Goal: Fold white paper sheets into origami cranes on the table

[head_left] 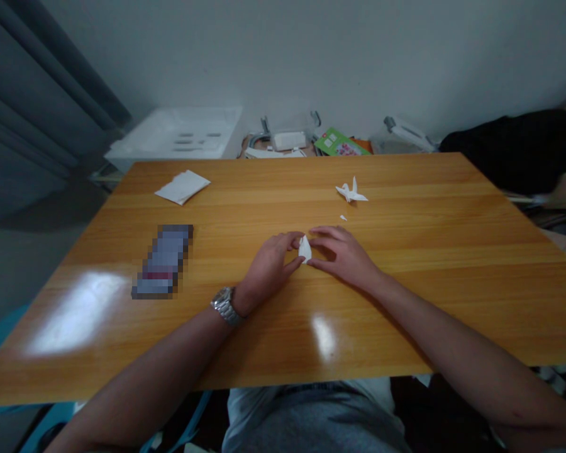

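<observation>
head: we pinch paper [304, 251] mid-table, grip narrow, left hand [268, 264] at its eight o'clock, right hand [351, 257] at three. beyond paper: bird [351, 192] at one o'clock, sheets [183, 187] at ten.

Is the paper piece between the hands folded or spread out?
Folded: the white paper shows as a small, pointed shape between the left hand and right hand. Its individual layers are too small to tell.

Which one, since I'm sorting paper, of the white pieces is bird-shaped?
The paper bird beyond the tiny scrap: it alone has spread wings. The held piece is compact; the far-left paper lies flat.
</observation>
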`<state>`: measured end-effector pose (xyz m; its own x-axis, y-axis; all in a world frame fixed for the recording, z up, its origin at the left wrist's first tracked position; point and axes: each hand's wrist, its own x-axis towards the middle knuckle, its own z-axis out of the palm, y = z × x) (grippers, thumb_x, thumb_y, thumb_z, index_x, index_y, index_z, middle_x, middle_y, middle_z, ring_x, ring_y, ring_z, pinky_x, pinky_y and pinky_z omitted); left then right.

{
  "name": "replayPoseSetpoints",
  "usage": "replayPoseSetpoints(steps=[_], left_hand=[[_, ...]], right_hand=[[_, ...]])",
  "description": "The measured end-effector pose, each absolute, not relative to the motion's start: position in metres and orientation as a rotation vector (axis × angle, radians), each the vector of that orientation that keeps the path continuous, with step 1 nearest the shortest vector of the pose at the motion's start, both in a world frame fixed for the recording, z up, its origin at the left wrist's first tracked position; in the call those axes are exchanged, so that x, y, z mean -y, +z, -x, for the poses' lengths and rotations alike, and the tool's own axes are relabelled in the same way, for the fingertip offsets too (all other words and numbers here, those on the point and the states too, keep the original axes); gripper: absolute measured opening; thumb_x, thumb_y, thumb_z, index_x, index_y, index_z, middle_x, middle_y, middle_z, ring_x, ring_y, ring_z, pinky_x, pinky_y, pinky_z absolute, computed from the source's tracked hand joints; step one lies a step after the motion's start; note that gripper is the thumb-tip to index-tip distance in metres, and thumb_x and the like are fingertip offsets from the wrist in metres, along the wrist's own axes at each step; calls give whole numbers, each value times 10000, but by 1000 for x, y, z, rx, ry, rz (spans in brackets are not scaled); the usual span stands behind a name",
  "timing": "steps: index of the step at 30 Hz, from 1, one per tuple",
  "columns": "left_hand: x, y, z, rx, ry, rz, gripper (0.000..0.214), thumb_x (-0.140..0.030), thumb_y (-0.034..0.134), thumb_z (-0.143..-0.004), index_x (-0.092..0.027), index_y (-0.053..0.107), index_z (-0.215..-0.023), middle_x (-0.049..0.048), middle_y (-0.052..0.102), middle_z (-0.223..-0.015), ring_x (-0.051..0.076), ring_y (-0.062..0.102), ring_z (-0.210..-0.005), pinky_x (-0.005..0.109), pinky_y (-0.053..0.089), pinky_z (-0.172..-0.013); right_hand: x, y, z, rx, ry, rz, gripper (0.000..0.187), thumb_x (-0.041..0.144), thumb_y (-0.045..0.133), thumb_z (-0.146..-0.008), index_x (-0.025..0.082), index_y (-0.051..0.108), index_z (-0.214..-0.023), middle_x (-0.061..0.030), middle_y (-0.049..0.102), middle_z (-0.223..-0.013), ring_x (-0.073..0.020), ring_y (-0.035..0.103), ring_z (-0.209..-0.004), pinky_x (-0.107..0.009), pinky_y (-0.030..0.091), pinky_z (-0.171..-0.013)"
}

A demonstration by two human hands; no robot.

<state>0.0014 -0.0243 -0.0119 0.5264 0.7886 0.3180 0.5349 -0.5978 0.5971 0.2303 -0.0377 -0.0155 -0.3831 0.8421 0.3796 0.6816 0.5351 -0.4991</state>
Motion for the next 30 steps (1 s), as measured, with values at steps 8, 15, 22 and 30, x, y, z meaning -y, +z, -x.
replayPoseSetpoints(steps=[8,15,22,30], left_hand=[[21,-17,-1,-1103,827,-2320,452,-227,694,-911,-169,539,-1331,81,684,-1131,219,646,-1032,405,530,-963],[21,-12,0,-1055,753,-2374,141,-247,655,-947,-183,664,-1073,68,677,-1079,219,623,-1016,383,521,-932],[23,-9,-1,-1029,788,-2363,114,-246,666,-944,-193,669,-1045,58,655,-1051,200,624,-987,355,534,-906],[24,-7,0,-1085,781,-2372,93,-252,689,-940,-178,686,-996,58,648,-1034,197,622,-963,343,533,-890]], right_hand=[[37,-16,-228,2142,480,1083,293,372,703,-928,284,688,-1207,-99,648,-1297,-283,608,-1232,-496,497,-1062],[38,-16,-228,2114,514,1098,213,339,721,-909,252,705,-1102,-108,636,-1249,-272,608,-1200,-477,504,-1050],[39,-13,-228,2110,573,1106,113,312,687,-933,253,731,-1018,-102,654,-1237,-272,620,-1181,-488,510,-1035],[39,-15,-226,2106,544,1091,127,281,665,-946,243,722,-1053,-100,663,-1197,-256,631,-1148,-461,516,-1020]])
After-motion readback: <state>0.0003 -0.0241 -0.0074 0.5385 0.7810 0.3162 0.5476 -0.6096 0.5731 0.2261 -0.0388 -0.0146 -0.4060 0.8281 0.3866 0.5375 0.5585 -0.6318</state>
